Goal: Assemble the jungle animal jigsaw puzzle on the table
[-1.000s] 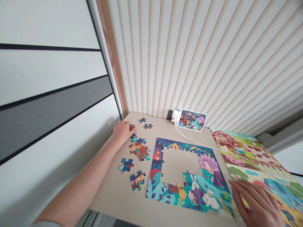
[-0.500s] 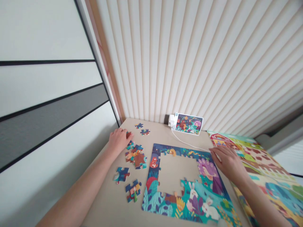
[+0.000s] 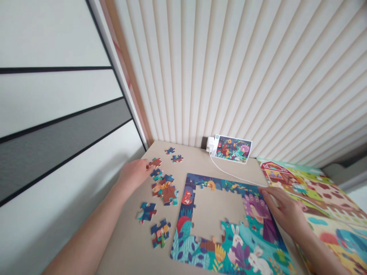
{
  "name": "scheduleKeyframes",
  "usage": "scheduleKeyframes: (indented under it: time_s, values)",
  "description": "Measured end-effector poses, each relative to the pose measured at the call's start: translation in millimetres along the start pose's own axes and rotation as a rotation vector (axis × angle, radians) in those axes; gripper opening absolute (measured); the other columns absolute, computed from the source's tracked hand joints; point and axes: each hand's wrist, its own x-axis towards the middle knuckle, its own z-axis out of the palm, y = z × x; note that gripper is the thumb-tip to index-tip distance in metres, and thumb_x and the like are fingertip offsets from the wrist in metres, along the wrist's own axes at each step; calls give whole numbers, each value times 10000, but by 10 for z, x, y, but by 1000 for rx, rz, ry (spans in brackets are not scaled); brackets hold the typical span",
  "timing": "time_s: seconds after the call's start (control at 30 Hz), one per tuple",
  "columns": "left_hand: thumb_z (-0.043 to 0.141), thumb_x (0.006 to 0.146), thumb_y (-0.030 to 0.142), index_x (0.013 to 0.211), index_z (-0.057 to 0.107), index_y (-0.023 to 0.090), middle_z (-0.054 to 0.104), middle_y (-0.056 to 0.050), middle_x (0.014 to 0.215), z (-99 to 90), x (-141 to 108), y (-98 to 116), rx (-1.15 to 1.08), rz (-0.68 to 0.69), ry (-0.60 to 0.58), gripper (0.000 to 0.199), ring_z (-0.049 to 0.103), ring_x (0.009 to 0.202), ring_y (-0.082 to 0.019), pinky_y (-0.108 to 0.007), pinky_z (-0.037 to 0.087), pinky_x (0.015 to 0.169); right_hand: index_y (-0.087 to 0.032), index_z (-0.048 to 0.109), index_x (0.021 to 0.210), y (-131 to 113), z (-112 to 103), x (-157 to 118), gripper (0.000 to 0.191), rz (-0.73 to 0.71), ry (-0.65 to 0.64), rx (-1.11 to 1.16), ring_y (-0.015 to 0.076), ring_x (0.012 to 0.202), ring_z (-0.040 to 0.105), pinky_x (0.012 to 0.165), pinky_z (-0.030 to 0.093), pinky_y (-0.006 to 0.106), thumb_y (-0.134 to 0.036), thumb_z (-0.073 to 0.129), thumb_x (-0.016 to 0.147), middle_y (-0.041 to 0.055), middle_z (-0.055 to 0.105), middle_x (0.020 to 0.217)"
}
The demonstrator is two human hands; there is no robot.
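L hand (image 3: 133,173) reaching, fingertips (image 3: 147,165) on brown puzzle piece (image 3: 156,162), can't tell if gripping! Loose pieces (image 3: 166,193) right by it on table (image 3: 129,244). R hand (image 3: 283,212) open, fingers released on far-right corner of part-built puzzle (image 3: 185,229), next to farm mat (image 3: 323,202).

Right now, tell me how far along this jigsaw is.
Done: the puzzle's border is assembled around a bare gap in the middle. In hand: the left hand has a brown piece at its fingertips, and the right hand rests on the border's right side. Left: the loose pieces lying beside the border, with the gap unfilled.
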Motion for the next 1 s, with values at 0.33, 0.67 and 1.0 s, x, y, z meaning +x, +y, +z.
scheduleKeyframes:
  time_s: [0.33, 0.67, 1.0]
  values:
    - [650, 862, 384, 1113, 707, 304, 767, -45, 1094, 177, -10, -37, -205, 113, -90, 269, 718, 963, -276, -314, 476, 706, -262, 728, 1083, 1, -24, -42, 196, 4, -32, 11, 271, 1011, 727, 884, 609, 407, -356, 583, 991, 68, 753, 1104]
    - [645, 908, 400, 866, 641, 226, 730, -61, 937, 334, 36, 116, -248, 158, -3, 180, 687, 859, -247, -324, 466, 755, -269, 741, 1106, -63, -36, -35, 203, -55, -55, -19, 273, 1052, 723, 907, 602, 403, -326, 590, 983, 69, 760, 1125]
    - [631, 938, 371, 878, 642, 218, 726, -76, 1000, 308, 5, 336, -305, 175, 65, 165, 692, 896, -252, -341, 476, 778, -294, 731, 1126, -35, 9, -92, 210, -71, -102, -33, 278, 1084, 710, 917, 605, 415, -338, 583, 983, 50, 746, 1152]
